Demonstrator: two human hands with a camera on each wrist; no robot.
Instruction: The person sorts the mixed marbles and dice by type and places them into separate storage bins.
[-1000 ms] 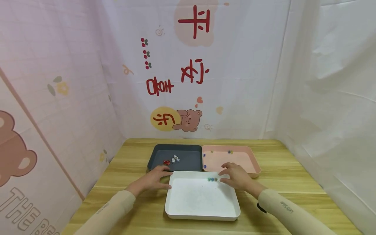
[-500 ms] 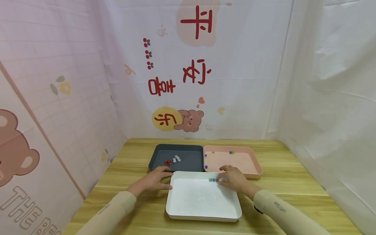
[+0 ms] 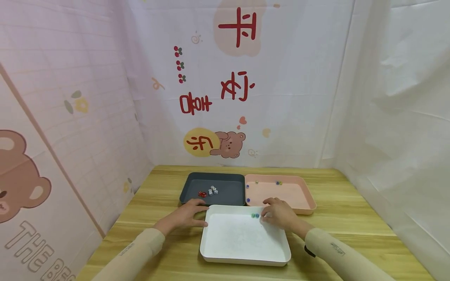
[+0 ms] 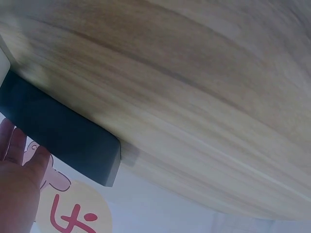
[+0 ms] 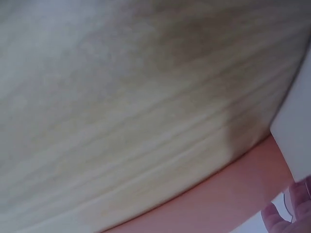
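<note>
A white tray (image 3: 245,257) lies nearest me on the wooden table (image 3: 351,218). Two small beads (image 3: 255,215) show near its far rim. My right hand (image 3: 279,214) reaches in from the right, its curled fingertips pinching down on a third bead right of them, which they hide. My left hand (image 3: 188,215) rests relaxed at the white tray's far left corner, beside the dark tray (image 3: 190,186). In the left wrist view, fingers (image 4: 19,184) lie by the dark tray (image 4: 63,141). The right wrist view shows fingertips (image 5: 291,208) by the pink tray (image 5: 218,204).
The dark tray holds a red die (image 3: 202,194) and white dice (image 3: 213,191). The pink tray (image 3: 306,197) to its right holds a few beads (image 3: 279,182). Printed curtains close in the table on the left, back and right.
My right hand has slid left along the white tray's far rim onto the beads; three showed before, two show now. The left hand has stayed put.
</note>
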